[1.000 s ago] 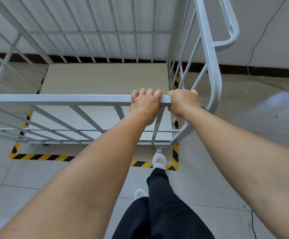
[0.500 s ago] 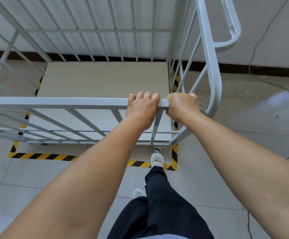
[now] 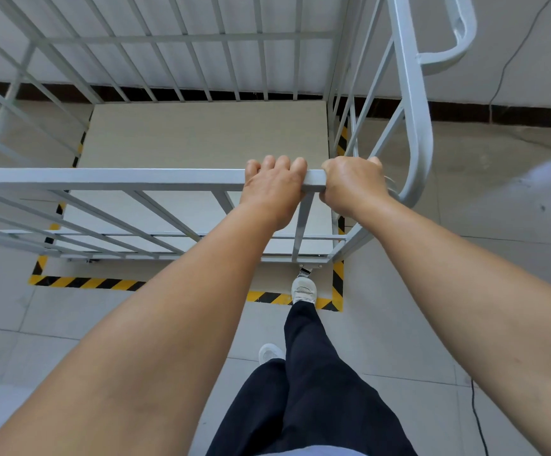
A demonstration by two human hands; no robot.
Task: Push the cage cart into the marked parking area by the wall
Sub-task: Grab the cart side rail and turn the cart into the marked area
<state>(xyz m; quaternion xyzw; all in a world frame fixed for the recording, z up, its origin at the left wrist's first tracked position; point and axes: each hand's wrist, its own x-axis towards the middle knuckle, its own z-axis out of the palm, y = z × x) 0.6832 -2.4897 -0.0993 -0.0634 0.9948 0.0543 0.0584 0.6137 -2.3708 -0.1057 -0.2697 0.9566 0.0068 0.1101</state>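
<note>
Left hand [image 3: 272, 189] and right hand [image 3: 353, 184] clenched side by side on cage cart [image 3: 103, 179] top rail, cart base inside striped floor marking [image 3: 86, 283], wall [image 3: 530, 60] just beyond.

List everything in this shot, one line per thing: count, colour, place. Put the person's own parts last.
cage cart: one, pale grey metal bars, centre and left, close to the wall
cart floor panel: one, beige, inside the cart
side handle: one, pale grey, upper right on the cart
hazard tape: one outline, yellow and black, on the floor around the cart base
wall: one, off-white with a dark skirting, at the back
cable: one seen, dark, running down the wall at right
floor: light tiles
left hand: one, on the cart's top rail
right hand: one, gripping the rail's right end
shoes: two, white
trousers: dark
</note>
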